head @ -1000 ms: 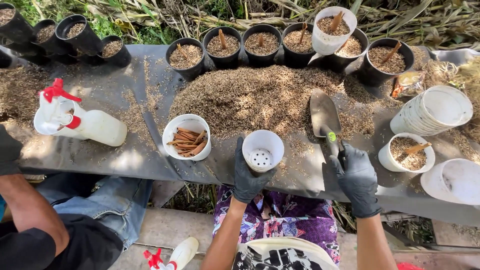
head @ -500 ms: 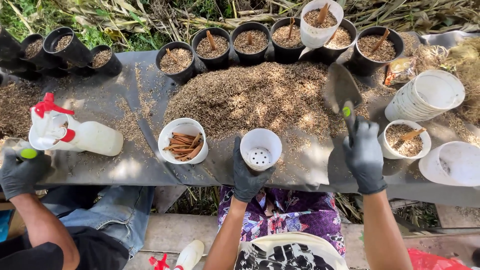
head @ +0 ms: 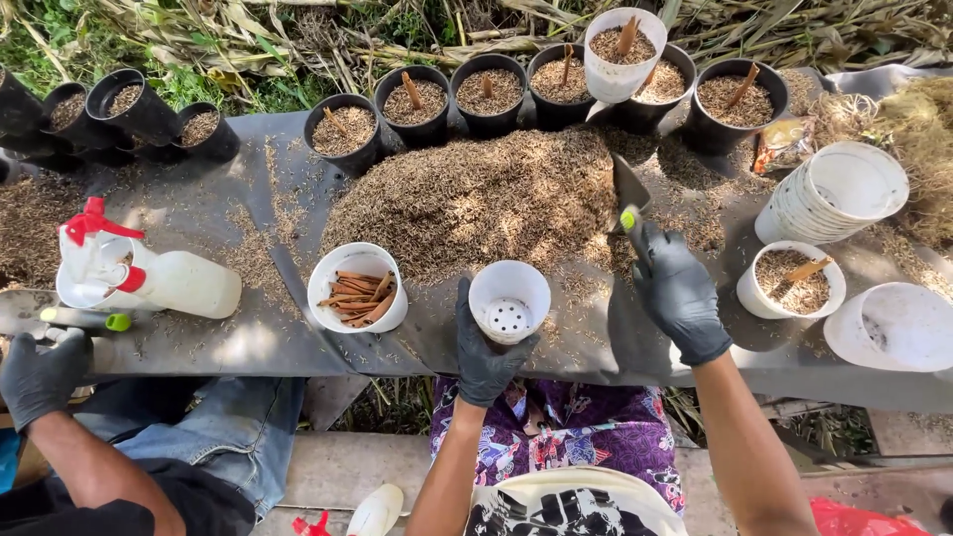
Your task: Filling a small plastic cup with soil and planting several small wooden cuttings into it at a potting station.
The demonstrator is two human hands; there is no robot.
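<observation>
My left hand (head: 483, 349), in a black glove, grips an empty white pot (head: 509, 301) with holes in its bottom, upright at the table's front edge. My right hand (head: 678, 291), also gloved, holds a trowel (head: 628, 192) by its green-tipped handle. The blade is pushed into the right side of a big heap of brown husk mix (head: 476, 199) in the middle of the table. A white pot of brown sticks (head: 357, 289) stands left of the empty pot.
A row of filled black pots (head: 488, 91) and a white one (head: 622, 48) lines the far edge. Stacked white pots (head: 832, 194) and a filled white pot (head: 791, 278) sit right. A co-worker's gloved hand (head: 42, 375) and spray bottle (head: 149, 278) are at left.
My right hand has carried the trowel up and left from the table's right side into the heap. The co-worker's gloved hand has come into view at lower left. My left hand stays on the pot.
</observation>
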